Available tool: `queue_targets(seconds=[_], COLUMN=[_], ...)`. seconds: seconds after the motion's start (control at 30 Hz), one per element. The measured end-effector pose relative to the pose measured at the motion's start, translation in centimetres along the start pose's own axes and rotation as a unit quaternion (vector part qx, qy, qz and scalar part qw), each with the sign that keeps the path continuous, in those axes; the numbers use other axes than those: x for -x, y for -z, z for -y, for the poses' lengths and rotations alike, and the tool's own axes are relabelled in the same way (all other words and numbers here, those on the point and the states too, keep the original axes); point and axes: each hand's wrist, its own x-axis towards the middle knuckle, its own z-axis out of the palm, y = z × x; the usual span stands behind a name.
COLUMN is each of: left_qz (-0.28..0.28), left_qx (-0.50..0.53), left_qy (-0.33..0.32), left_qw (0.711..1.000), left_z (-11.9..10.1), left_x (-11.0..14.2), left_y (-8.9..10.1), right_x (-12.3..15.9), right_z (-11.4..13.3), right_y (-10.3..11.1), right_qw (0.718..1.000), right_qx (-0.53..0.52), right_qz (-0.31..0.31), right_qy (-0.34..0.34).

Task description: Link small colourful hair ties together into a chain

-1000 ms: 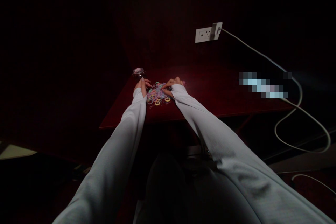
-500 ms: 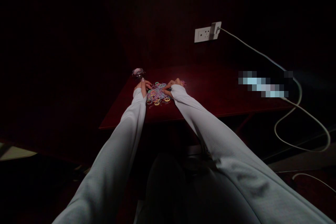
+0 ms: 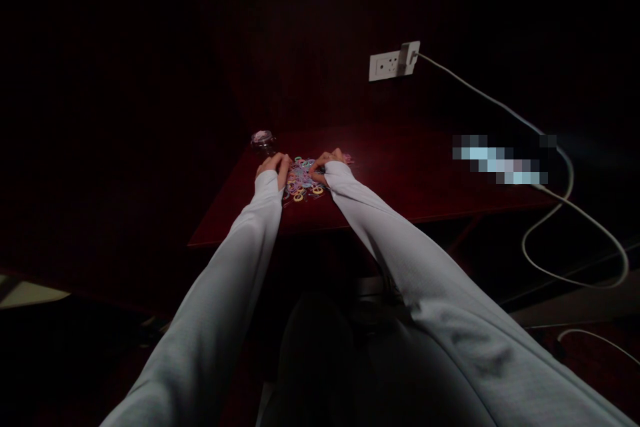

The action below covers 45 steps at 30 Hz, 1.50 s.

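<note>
A loose pile of small coloured hair ties [image 3: 302, 180] lies near the front of a dark red table [image 3: 400, 180], in pink, purple, yellow, green and blue. My left hand [image 3: 273, 164] is at the pile's left edge, its fingers bent and drawn together. Whatever those fingers hold is hidden. On the right side of the pile rests my right hand [image 3: 331, 163], with thumb and fingers curled toward each other among the ties. What sits between its fingertips is too small to make out. A clear jar [image 3: 263, 141] with something pale pink at its top stands just behind my left hand.
On the wall behind, a white socket [image 3: 385, 67] has a charger [image 3: 411, 57] plugged in. Its white cable [image 3: 505, 107] loops down to a blurred-out bright object [image 3: 500, 165] on the right of the table. The surroundings are very dark.
My left hand has shifted slightly right, and its fingers, stretched toward the pile before, are now bent in. My right hand stays in nearly the same place.
</note>
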Motion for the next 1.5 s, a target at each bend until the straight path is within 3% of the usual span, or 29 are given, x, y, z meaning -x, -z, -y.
queue_targets(seconds=[0.2, 0.73, 1.0, 1.3, 1.5], left_qz=[0.073, 0.074, 0.078, 0.072, 0.079], left_qx=[-0.110, -0.115, -0.110, -0.083, -0.087], left_qy=[-0.088, -0.077, -0.084, -0.095, -0.088], left_qw=[0.987, 0.988, 0.987, 0.989, 0.989], left_z=[-0.9, 0.2, -0.3, 1.3, 0.4], left_x=[0.3, -0.2, 0.1, -0.6, -0.2], left_y=[0.6, 0.0, -0.1, -0.3, -0.1], right_x=[-0.2, -0.5, -0.4, -0.3, -0.3], right_z=[0.1, 0.4, 0.4, 0.0, 0.5], right_y=[-0.1, 0.0, 0.1, -0.2, 0.0], right_qw=[1.000, 1.000, 0.999, 1.000, 1.000], right_qx=[0.014, -0.017, -0.034, -0.009, -0.014], right_qz=[0.000, -0.011, -0.015, -0.009, -0.008], right_qy=[0.011, 0.020, 0.024, -0.007, 0.003])
